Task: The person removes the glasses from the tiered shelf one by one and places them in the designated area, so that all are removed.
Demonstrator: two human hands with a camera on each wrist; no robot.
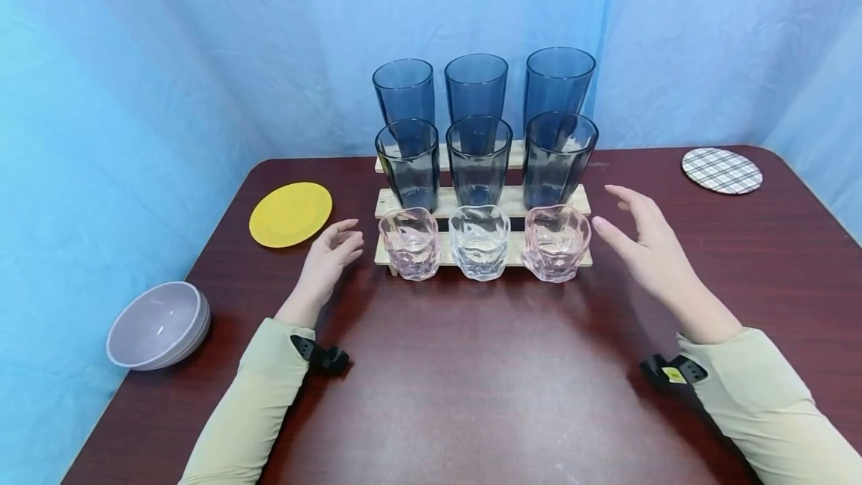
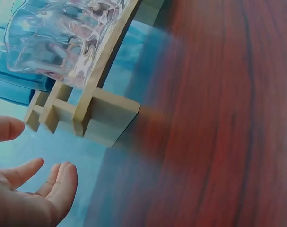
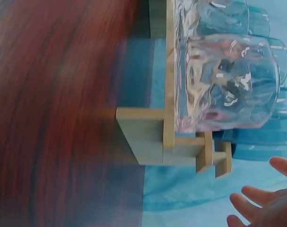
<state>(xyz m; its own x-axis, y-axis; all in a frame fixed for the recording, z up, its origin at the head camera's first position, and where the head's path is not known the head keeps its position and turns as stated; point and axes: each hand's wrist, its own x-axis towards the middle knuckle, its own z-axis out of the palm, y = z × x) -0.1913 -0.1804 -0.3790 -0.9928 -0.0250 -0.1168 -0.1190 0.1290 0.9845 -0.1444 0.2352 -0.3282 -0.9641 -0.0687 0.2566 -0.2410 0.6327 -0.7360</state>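
Head view gets me the whole layout: a three-step wooden rack at the far middle of the table. Near step holds three short wavy glasses: left pink glass, clear glass, right pink glass. Six tall blue-grey glasses stand in two rows of three on the far steps.

Also only in my head view: yellow disc to the left, grey bowl at the near left, plaid disc at the far right. Both wrist views give me what the head view hides: the rack's ends side-on, with a pale support under the near step.

Left hand: just left of the rack, thumb and fingers apart and slightly bent, holding nothing. Left wrist view shows it clear of the wood.

Right hand: near the right pink glass, thumb and fingers spread, holding nothing. From the head view I'd call the thumb almost at that rim; right wrist view shows a gap between fingers and glass. Part of that hand is cut off there.
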